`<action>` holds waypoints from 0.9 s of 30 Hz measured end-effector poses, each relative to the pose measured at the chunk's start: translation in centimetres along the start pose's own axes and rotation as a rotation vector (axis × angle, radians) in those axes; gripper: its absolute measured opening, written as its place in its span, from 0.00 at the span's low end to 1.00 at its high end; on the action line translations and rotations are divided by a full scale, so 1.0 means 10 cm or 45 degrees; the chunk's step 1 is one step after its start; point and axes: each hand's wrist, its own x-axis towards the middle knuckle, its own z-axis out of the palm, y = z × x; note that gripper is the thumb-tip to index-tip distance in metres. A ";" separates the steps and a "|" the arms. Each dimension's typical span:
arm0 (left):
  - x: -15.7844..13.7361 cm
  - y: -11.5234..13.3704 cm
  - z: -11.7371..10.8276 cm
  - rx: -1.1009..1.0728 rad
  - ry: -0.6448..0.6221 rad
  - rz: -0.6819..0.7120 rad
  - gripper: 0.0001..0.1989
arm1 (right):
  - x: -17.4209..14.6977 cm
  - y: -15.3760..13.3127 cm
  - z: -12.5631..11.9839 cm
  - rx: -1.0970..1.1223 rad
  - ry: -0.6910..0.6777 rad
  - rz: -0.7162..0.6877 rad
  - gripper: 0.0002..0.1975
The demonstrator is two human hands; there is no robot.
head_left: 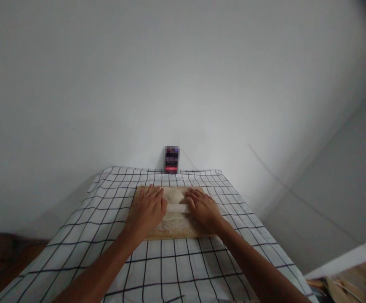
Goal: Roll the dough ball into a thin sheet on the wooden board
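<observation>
Homely room: checked tablecloth (168, 269), floury board (179, 234)

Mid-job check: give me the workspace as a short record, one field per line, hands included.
Left hand: left hand, flat, over one end of the pin
Right hand: right hand, flat, over the other end
Tool: pale rolling pin, lying crosswise
Material: pale dough, showing beyond the pin
Base: wooden board
Covering: checked cloth, beneath the board
Far edge: dark upright object, pixelated, identity unclear
Background: white wall
</observation>
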 end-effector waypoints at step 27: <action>-0.15 0.19 -0.07 0.096 -0.002 -0.061 0.23 | 0.36 0.07 -0.02 0.001 -0.016 0.034 0.23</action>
